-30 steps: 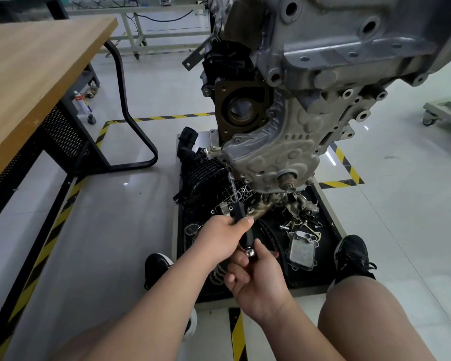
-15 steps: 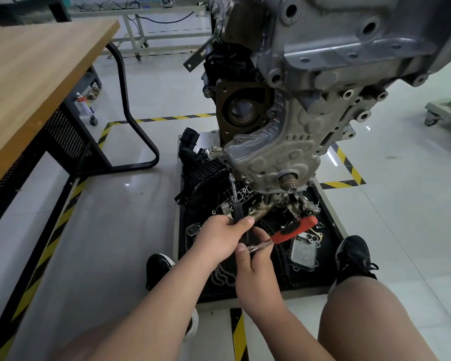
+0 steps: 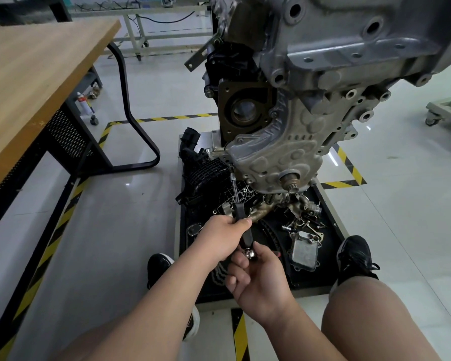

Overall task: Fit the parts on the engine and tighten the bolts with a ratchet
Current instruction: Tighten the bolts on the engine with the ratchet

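The grey engine (image 3: 292, 142) hangs above a black parts tray (image 3: 331, 220). A thin extension bar (image 3: 234, 187) runs from a bolt at the lower left edge of the engine's timing cover down to a black driver handle (image 3: 241, 217). My left hand (image 3: 219, 241) grips that handle. Just below it, my right hand (image 3: 258, 277) holds the ratchet, its chrome head (image 3: 248, 253) at the handle's lower end. The ratchet's red grip is hidden inside my palm; only a red tip (image 3: 278, 254) shows.
Loose metal parts, a black intake manifold (image 3: 201, 170) and an oil cooler (image 3: 303, 252) lie in the tray. A wooden workbench (image 3: 37, 82) stands to the left. Yellow-black tape marks the floor. My feet and knees flank the tray's near edge.
The ratchet's red grip stuck out to the right half a second ago; it has swung back toward me and is hidden under my right hand again. My left hand stays on the driver handle.
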Tool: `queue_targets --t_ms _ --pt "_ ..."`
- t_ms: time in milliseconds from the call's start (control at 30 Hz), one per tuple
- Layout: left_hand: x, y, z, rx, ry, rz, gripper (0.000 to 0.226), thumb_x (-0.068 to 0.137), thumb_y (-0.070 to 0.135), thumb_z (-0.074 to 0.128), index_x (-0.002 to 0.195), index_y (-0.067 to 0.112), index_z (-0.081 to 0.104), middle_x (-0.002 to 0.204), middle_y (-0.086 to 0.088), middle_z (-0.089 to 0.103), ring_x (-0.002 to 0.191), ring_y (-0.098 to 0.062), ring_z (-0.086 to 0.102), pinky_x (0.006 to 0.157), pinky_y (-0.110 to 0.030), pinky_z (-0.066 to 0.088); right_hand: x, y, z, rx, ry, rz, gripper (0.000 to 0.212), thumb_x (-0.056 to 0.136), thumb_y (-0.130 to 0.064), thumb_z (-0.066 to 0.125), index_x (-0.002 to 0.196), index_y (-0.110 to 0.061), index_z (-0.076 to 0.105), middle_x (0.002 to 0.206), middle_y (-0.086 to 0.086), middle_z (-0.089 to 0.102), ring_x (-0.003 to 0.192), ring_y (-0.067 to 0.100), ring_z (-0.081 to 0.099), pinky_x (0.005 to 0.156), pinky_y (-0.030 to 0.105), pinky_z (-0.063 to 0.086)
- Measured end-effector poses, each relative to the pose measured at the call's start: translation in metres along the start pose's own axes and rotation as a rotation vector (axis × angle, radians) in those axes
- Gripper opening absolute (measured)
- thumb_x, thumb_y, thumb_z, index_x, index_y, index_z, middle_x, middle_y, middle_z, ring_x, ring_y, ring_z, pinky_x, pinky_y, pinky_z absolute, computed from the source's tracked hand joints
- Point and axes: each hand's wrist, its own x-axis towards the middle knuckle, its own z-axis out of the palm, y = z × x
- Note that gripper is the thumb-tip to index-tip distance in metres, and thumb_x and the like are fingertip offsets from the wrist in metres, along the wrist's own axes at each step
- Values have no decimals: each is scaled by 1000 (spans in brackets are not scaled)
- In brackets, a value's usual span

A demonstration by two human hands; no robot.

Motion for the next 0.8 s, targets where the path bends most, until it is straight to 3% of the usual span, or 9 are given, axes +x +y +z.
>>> queue_targets --t_ms 233,467,600,667,733,800 --pt "1 2 -2 23 14 7 35 79 54 63 66 23 69 44 13 49 36 -3 46 38 -17 33 3 0 -4 287 -149 154 40 92 -32 41 71 -4 60 54 -3 39 32 11 33 39 24 41" --pt "-4 4 1 186 85 81 39 86 52 57 73 18 69 50 9 62 45 1 56 51 -24 42 2 1 -1 60 -12 19 30 92 -33 45 81 -9 60 58 -1 40 37 10 28 42 24 38" --pt "-4 7 3 214 89 82 40 86 53 57 77 17 71 49 8 57 43 -4 52 51 -24 41 3 3 -4 -220 113 -133 26 103 -34 38 101 -11 50 61 1 42 43 12 28 47 28 38" --pt "-4 8 4 228 93 87 40 87 52 58 78 15 72 46 9 53 41 -3 48 48 -23 37 1 4 -5 -457 171 -282 18 104 -31 37 110 -18 48 60 -1 51 44 13 40 49 30 43" --pt "-4 9 5 220 99 97 41 86 50 59 78 13 72 49 6 56 46 -7 51 49 -24 38 -2 4 -7 -754 236 -467 14 104 -27 41 115 -35 46 65 -13 65 53 3 58 53 21 49" --pt "-4 11 5 196 103 91 40 86 49 60 76 12 71 52 4 60 49 -8 54 51 -24 40 -4 4 -10 -1035 227 -637 26 102 -26 43 121 -42 37 76 -18 67 66 -7 62 56 10 46"
